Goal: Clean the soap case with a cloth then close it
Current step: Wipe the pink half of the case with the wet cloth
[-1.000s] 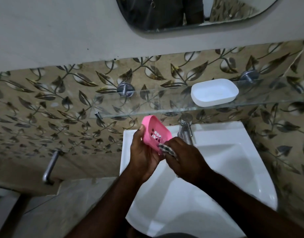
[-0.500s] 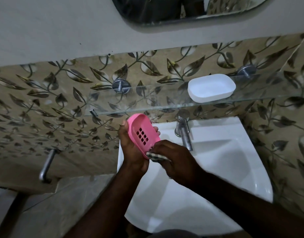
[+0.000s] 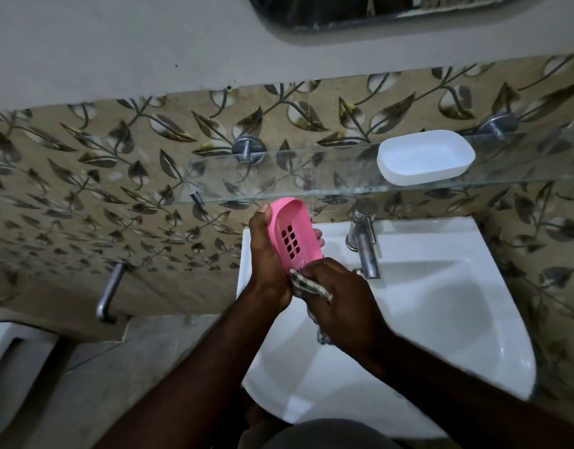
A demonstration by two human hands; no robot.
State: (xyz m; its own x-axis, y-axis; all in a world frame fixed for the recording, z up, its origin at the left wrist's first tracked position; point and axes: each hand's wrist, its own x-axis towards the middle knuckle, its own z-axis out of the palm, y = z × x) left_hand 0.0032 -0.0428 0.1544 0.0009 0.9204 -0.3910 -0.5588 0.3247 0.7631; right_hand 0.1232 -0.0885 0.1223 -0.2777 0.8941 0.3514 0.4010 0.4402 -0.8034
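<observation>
Pink oval plastic soap tray (image 3: 301, 218): plain bright pink all over; block of small rectangular holes in middle, looking dark.
Small checked fabric cloth (image 3: 308, 285): dark and pale squares.
White oval plastic dish (image 3: 425, 157): plain white.
White ceramic basin (image 3: 441, 319): plain white, grey shade inside.
Beige wall tiles (image 3: 84, 196): dark brown-grey leaves on thin curling stems, some leaves pale inside.
Upper plaster wall (image 3: 117, 43): plain pale grey.
Metal tap (image 3: 363, 244): dull silver.
</observation>
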